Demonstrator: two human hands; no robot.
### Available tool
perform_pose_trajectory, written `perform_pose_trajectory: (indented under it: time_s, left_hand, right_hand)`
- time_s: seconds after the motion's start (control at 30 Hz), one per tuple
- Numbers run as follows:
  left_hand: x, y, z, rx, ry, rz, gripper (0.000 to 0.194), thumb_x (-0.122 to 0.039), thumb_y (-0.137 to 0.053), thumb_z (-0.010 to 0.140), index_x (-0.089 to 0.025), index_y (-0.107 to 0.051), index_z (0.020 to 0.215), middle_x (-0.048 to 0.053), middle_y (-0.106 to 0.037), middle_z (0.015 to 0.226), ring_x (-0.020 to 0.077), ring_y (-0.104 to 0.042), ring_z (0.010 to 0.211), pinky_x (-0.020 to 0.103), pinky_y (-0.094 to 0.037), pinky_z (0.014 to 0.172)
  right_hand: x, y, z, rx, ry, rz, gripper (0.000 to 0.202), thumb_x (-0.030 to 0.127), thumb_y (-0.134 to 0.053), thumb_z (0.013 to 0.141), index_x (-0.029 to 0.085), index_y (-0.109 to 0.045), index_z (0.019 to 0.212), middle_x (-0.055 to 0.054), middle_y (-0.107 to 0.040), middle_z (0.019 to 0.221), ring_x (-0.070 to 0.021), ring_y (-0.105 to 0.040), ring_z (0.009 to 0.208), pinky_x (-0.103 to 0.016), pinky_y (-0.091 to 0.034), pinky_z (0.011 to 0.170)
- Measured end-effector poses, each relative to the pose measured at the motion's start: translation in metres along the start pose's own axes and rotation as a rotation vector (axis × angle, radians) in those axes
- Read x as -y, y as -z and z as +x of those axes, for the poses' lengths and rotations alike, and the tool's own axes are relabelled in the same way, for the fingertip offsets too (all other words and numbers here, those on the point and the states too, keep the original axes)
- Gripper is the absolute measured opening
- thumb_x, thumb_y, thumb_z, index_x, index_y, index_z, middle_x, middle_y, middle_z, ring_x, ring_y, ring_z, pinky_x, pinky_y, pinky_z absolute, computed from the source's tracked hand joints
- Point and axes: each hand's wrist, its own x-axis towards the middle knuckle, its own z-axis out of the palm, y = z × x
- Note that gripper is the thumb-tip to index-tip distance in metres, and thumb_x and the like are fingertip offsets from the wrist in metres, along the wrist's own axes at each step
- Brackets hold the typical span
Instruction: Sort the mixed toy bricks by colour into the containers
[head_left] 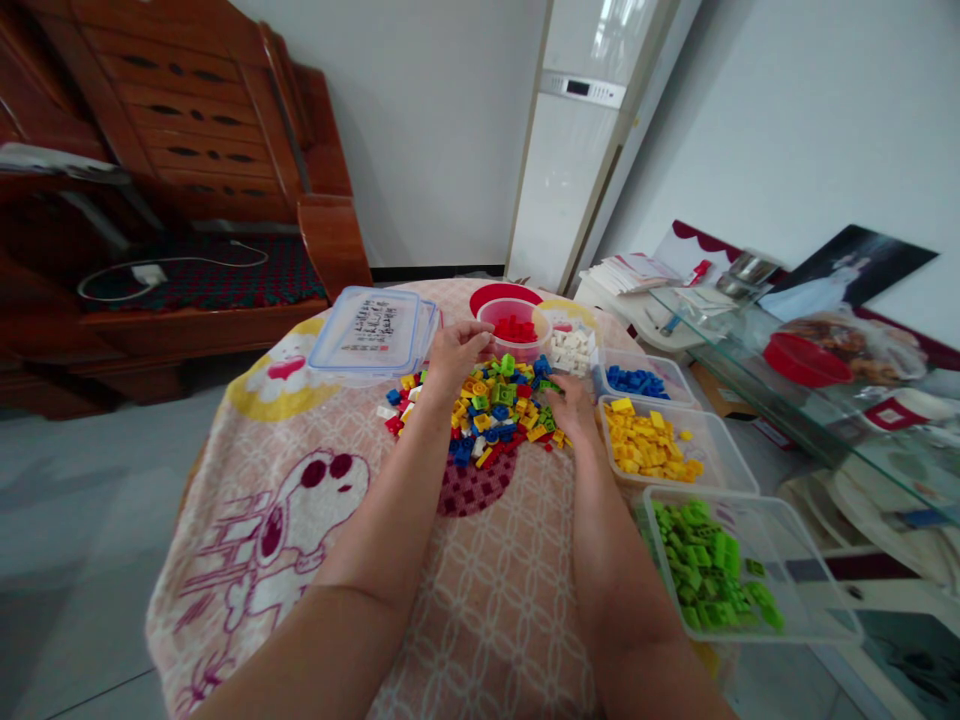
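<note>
A pile of mixed toy bricks (pixel 499 405) in several colours lies on the cloth-covered table. My left hand (pixel 459 352) is at the pile's back left, beside a round tub (pixel 538 345) of red bricks; its fingers are closed together, and what they hold, if anything, is too small to name. At the pile's right edge, my right hand (pixel 568 405) reaches down with its fingertips by a green brick, fingers apart. White bricks (pixel 571 353) sit behind it. To the right stand clear boxes of blue bricks (pixel 636 382), yellow bricks (pixel 649 443) and green bricks (pixel 705 565).
Clear lids with blue rims (pixel 367 330) are stacked at the table's back left. A glass shelf (pixel 795 400) with a red bowl (pixel 806 360) and bags stands on the right. A wooden bench (pixel 187 300) is at the back left.
</note>
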Motion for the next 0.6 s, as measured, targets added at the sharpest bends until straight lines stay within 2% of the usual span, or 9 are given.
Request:
perform_pose_trajectory:
  time_s: [0.4, 0.6]
  left_hand:
    - [-0.002, 0.0, -0.001, 0.002, 0.004, 0.021, 0.018, -0.018, -0.065, 0.074, -0.012, -0.073, 0.089, 0.002, -0.072, 0.072, 0.0119, -0.067, 0.065, 0.026, -0.058, 0.069]
    - [-0.003, 0.0, 0.0, 0.003, 0.01, 0.019, 0.019, -0.018, -0.065, 0.073, -0.011, -0.073, 0.089, 0.002, -0.072, 0.071, 0.0116, -0.067, 0.064, 0.025, -0.057, 0.068]
  right_hand:
    - [0.022, 0.016, -0.011, -0.072, -0.094, -0.01, 0.026, 0.028, -0.057, 0.083, 0.019, -0.081, 0.086, -0.007, -0.078, 0.087, -0.0247, -0.07, 0.087, -0.034, -0.052, 0.083]
    - [0.024, 0.02, -0.01, -0.164, -0.113, 0.025, 0.03, 0.029, -0.054, 0.082, 0.016, -0.081, 0.085, -0.01, -0.078, 0.089, -0.0263, -0.071, 0.087, -0.036, -0.054, 0.085]
